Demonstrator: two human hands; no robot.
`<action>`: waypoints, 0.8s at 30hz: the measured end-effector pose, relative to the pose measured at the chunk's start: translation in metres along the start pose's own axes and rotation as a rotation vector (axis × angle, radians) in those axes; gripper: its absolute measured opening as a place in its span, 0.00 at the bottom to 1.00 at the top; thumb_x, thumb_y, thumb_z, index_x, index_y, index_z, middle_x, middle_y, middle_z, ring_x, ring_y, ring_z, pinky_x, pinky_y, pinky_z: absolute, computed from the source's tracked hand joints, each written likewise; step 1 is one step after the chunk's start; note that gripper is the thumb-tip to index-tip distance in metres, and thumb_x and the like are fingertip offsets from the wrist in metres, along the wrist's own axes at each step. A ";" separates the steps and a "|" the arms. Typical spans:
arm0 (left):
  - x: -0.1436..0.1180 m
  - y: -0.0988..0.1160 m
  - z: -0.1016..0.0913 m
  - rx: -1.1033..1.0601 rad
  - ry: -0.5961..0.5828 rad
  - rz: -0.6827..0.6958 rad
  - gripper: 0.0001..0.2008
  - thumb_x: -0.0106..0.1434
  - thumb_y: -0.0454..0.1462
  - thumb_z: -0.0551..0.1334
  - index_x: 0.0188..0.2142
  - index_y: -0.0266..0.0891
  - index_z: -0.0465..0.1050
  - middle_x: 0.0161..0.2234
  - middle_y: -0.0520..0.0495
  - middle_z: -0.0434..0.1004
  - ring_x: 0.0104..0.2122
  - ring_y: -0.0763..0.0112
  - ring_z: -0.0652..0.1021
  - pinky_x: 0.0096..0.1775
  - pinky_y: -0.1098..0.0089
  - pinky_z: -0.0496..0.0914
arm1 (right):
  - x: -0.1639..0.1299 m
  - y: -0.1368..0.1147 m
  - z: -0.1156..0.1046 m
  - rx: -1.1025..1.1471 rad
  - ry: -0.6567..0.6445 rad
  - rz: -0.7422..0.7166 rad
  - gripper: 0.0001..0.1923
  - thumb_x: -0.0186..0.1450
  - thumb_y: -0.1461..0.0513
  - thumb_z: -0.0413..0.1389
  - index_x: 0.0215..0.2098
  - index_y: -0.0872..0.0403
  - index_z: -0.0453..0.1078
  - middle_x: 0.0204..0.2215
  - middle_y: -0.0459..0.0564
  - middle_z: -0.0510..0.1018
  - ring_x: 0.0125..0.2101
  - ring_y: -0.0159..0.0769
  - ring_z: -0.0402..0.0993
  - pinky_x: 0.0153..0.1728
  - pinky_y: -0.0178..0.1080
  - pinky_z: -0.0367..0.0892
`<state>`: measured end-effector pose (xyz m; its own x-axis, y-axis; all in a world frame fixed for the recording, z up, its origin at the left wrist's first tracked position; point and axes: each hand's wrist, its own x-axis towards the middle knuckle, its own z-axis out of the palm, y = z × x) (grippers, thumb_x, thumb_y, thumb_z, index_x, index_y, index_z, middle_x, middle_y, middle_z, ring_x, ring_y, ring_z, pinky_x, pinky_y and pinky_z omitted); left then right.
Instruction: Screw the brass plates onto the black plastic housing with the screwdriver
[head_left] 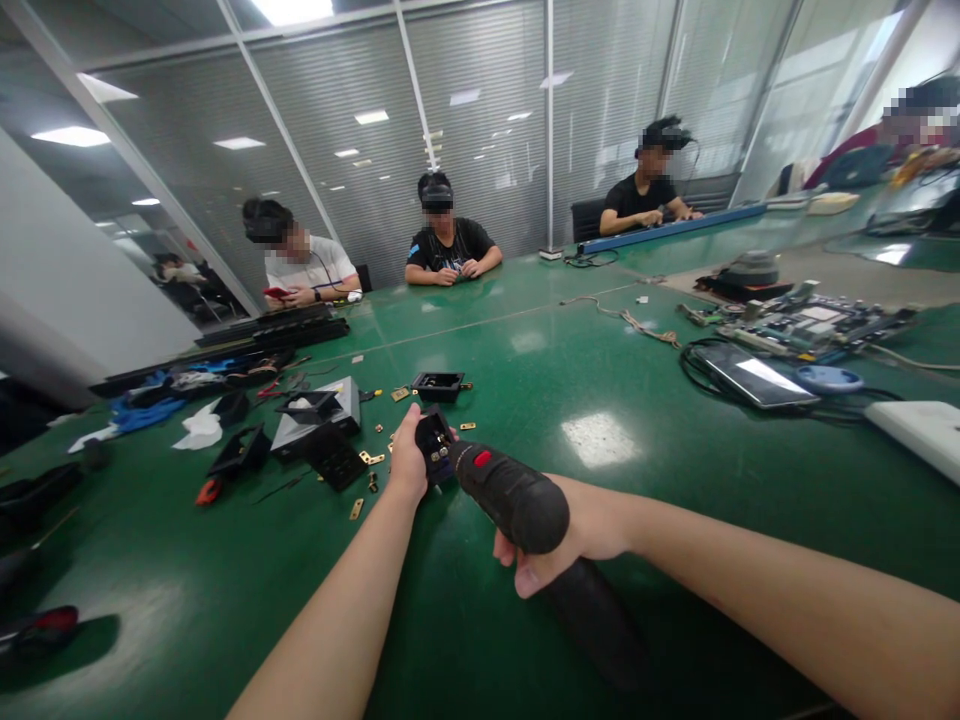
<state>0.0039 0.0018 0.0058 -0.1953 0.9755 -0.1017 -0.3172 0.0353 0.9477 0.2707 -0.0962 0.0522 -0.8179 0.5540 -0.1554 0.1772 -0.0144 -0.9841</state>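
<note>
On a long green tabletop [600, 360] shared with several seated people, an electric screwdriver [510, 495] points its tip into a small black plastic part [433, 440]. The right hand [577, 535] has its fingers wrapped around the tool's black grip, while the left hand [409, 462] has its fingers clamped on the part, just above the tabletop near its front middle. Close by sit a grey box [330, 415], an open black tray [438, 385] and scattered brass hinges [373, 459].
</note>
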 end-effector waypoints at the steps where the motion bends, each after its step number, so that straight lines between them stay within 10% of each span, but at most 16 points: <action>1: 0.000 0.000 0.000 -0.003 0.001 0.003 0.29 0.69 0.65 0.71 0.37 0.42 0.78 0.29 0.40 0.87 0.28 0.57 0.87 0.32 0.63 0.83 | 0.000 -0.001 0.000 -0.003 0.000 0.003 0.31 0.47 0.48 0.91 0.36 0.53 0.84 0.37 0.48 0.86 0.40 0.43 0.82 0.45 0.44 0.79; 24: 0.000 0.000 0.000 -0.013 0.014 0.001 0.31 0.67 0.67 0.74 0.37 0.42 0.78 0.29 0.42 0.86 0.28 0.56 0.87 0.33 0.61 0.83 | 0.000 -0.002 0.001 0.043 -0.008 -0.016 0.29 0.47 0.50 0.90 0.37 0.52 0.86 0.39 0.46 0.88 0.40 0.42 0.82 0.45 0.41 0.76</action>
<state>0.0040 0.0017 0.0058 -0.2084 0.9724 -0.1051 -0.3288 0.0315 0.9439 0.2703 -0.0969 0.0537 -0.8248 0.5479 -0.1396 0.1403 -0.0410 -0.9893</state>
